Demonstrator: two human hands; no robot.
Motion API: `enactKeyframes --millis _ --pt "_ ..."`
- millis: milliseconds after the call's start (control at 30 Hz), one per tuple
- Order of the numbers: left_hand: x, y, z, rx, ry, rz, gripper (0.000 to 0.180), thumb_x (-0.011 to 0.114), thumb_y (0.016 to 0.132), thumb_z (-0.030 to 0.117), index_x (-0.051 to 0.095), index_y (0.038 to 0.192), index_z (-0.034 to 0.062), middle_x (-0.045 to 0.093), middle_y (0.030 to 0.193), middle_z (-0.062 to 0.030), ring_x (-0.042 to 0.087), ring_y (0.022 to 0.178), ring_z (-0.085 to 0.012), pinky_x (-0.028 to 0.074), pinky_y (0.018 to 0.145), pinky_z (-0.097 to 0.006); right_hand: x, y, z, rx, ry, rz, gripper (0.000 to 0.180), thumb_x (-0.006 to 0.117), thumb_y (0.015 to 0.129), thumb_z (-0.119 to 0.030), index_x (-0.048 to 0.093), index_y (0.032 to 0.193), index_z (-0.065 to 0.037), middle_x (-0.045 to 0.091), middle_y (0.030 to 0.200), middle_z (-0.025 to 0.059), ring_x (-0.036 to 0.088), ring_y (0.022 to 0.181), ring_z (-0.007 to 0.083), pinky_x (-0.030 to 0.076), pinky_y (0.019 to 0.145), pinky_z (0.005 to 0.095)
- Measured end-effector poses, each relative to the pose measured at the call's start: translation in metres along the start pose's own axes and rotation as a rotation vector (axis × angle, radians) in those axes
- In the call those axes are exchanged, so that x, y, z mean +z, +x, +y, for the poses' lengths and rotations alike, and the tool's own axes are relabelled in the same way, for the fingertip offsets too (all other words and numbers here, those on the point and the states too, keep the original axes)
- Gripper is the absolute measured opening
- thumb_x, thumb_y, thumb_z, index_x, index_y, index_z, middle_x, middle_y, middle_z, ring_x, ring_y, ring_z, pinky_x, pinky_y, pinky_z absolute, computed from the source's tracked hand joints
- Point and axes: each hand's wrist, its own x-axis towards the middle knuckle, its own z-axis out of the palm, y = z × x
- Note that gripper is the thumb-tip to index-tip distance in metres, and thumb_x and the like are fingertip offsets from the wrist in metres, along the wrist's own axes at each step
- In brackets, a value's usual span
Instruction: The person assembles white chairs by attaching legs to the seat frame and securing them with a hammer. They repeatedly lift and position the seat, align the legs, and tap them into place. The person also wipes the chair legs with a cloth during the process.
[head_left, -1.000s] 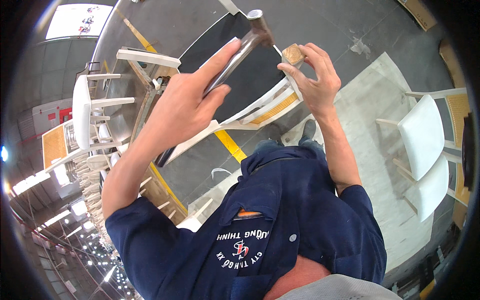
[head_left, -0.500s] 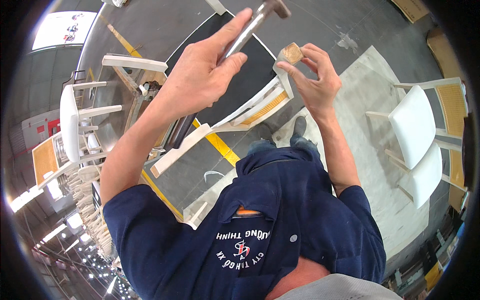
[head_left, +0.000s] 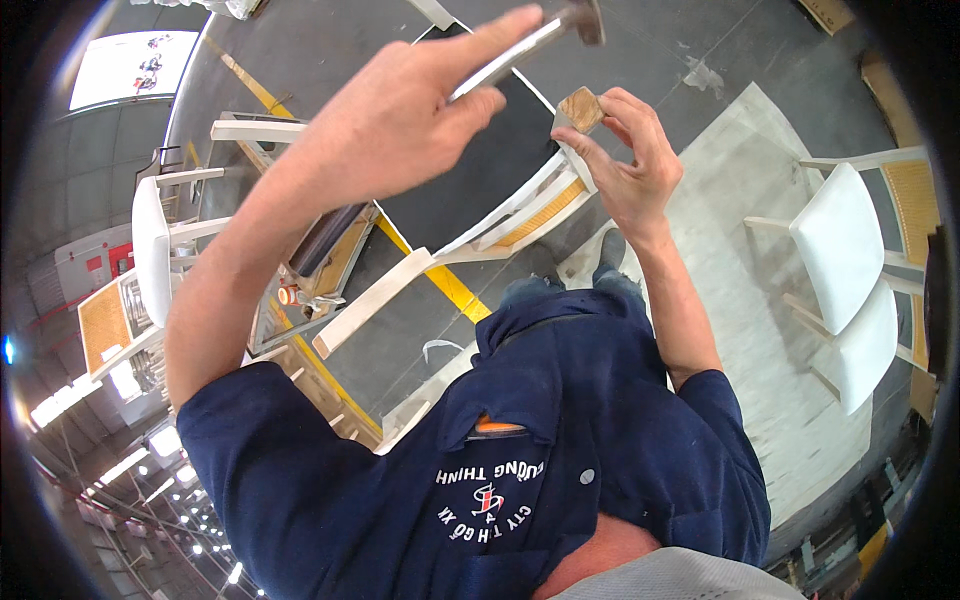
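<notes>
My left hand (head_left: 400, 120) is closed round a hammer (head_left: 510, 62). The shaft is shiny metal, and its dark grip shows below my wrist. The hammer head hangs in the air, above and to the left of my right hand (head_left: 632, 150). Thumb and fingers of that hand pinch the squared end of a white wooden chair frame (head_left: 375, 300), where bare brown wood shows. A woven cane panel (head_left: 540, 215) is set in the frame. Held at a slant, the frame reaches down to the left in front of my body, beside a black-topped table (head_left: 470, 170).
White-seated chairs (head_left: 838, 235) with cane backs stand on a pale sheet (head_left: 740, 190) at the right. More chairs (head_left: 150, 250) are on the left, near a workbench with small items (head_left: 290, 296). Yellow lines (head_left: 455, 290) mark the grey floor.
My left hand and the hammer have shifted to the right, bringing the hammer head nearer my right hand. The right hand keeps its hold, nearly still.
</notes>
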Motion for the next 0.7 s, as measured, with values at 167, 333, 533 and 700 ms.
enactKeyframes --millis 167,333,533,700 --pt "-0.024 0.016 0.017 -0.105 0.187 -0.333 0.058 0.05 0.092 0.006 0.038 0.148 0.0168 0.07 0.091 -0.0107 0.06 0.066 -0.0122 0.05 0.063 -0.027 0.0 -0.003 0.004 0.006 -0.042 0.013 0.043 0.087 0.065 -0.009 0.065 0.101 -0.001 0.067 0.105 0.0104 0.067 0.09 0.016 0.059 0.078 0.0275" --pt "-0.023 0.001 0.019 -0.085 0.146 -0.099 0.062 0.05 0.089 0.003 0.04 0.147 0.0213 0.07 0.092 -0.0141 0.06 0.067 -0.0147 0.049 0.065 -0.031 0.006 -0.003 0.007 -0.044 0.056 0.086 0.043 0.087 0.065 -0.014 0.063 0.101 -0.004 0.067 0.102 0.0087 0.066 0.089 0.0178 0.057 0.075 0.0287" --pt "-0.013 0.007 0.054 0.01 0.32 -0.198 0.062 0.052 0.088 0.003 0.04 0.147 0.0222 0.066 0.074 -0.0142 0.055 0.055 -0.0218 0.047 0.061 -0.036 0.015 -0.01 0.002 0.212 0.299 0.129 0.046 0.086 0.067 -0.016 0.061 0.105 -0.005 0.067 0.098 0.0088 0.067 0.092 0.0207 0.056 0.078 0.0312" --pt "-0.014 0.013 0.065 -0.084 0.425 -0.32 0.064 0.051 0.088 0.003 0.038 0.147 0.0227 0.058 0.065 -0.0171 0.051 0.048 -0.0248 0.043 0.058 -0.039 0.008 0.002 0.0 0.347 -0.065 -0.337 0.046 0.079 0.075 -0.023 0.057 0.113 -0.008 0.067 0.097 0.011 0.066 0.091 0.0299 0.053 0.079 0.0377"
